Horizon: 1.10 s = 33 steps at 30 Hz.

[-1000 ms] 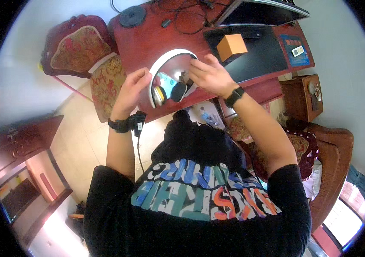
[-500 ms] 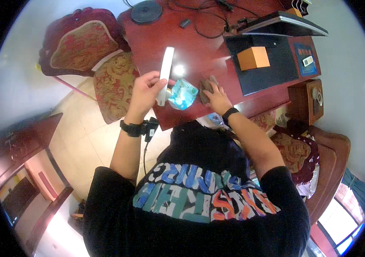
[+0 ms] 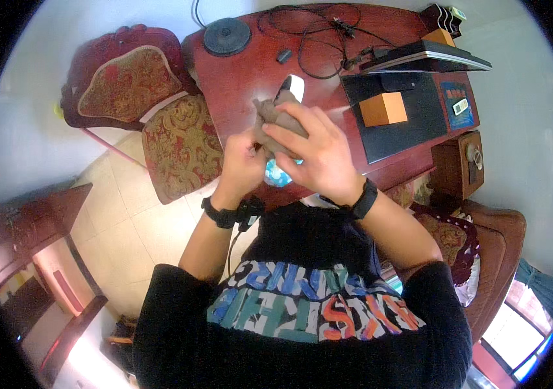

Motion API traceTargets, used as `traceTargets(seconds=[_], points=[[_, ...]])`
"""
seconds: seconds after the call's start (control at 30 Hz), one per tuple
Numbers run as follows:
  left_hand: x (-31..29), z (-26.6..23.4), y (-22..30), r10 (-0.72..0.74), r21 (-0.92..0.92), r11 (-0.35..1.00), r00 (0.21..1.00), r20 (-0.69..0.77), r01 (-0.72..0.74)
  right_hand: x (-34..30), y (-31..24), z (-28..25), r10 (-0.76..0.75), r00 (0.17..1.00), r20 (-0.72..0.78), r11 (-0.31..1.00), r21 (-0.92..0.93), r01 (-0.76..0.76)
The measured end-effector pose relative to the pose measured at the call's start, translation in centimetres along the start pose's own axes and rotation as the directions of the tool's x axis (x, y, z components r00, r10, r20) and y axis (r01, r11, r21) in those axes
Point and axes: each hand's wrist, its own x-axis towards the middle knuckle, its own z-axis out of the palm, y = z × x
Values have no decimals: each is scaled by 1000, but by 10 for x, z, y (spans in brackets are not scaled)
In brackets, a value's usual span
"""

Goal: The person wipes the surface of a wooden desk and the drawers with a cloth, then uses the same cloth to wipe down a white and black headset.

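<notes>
My right hand (image 3: 320, 150) is closed over a grey-brown cloth (image 3: 270, 123) and presses it onto a long white object (image 3: 296, 86). Only the far end of that object shows, with a white edge and a dark face; its exact kind is unclear. Fingers curled, my left hand (image 3: 245, 165) grips its near part, which is mostly hidden by the cloth and hands. Below the hands a blue-and-white soft packet (image 3: 277, 175) lies by the table's near edge, partly covered by my right hand.
The reddish-brown table (image 3: 237, 78) carries a round black base (image 3: 227, 36), a small dark block (image 3: 283, 56) and tangled black cables (image 3: 325, 39). To the right, an orange box (image 3: 383, 109) sits on a black mat (image 3: 419, 126) below a screen (image 3: 429, 58). A carved chair (image 3: 179, 142) stands left.
My right hand has picked the cloth up off the table and brought it left onto the white object. The white object has turned, its far end leaning right and showing a dark face.
</notes>
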Motion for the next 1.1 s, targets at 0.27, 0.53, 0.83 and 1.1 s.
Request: traceTargets(seconds=[0.27,0.53,0.83,1.1], points=[[1,-11,12,124,-118,988,970,210,-101,12,56,-10,570,817,83,584,658,-474],[6,-14,1,124,-256,966,924,361,-30,-29,119,12,649,619,442,24,802,-597],[35,12,-49,-29,-402,906,967,252,131,-200,169,25,762,374,529,-79,650,-756],[39,109,-106,230,534,732,890,393,-424,-404,140,-59,949,-149,279,-211,204,-956]])
